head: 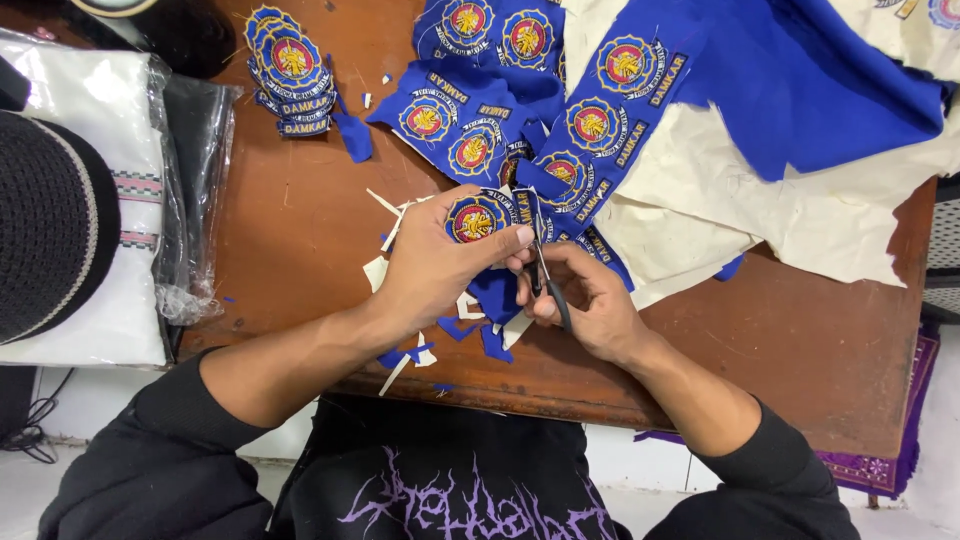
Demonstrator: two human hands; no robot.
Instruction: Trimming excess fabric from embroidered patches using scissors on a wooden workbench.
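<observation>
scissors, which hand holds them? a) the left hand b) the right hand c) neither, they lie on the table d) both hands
b: the right hand grips the scissors by the black handles, while the left hand pinches the round patch.

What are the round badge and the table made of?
The round badge in the left hand looks like embroidered cloth: raised, slightly shiny yellow and red thread on blue fabric. The table looks like brown wood, smooth but scratched.
</observation>
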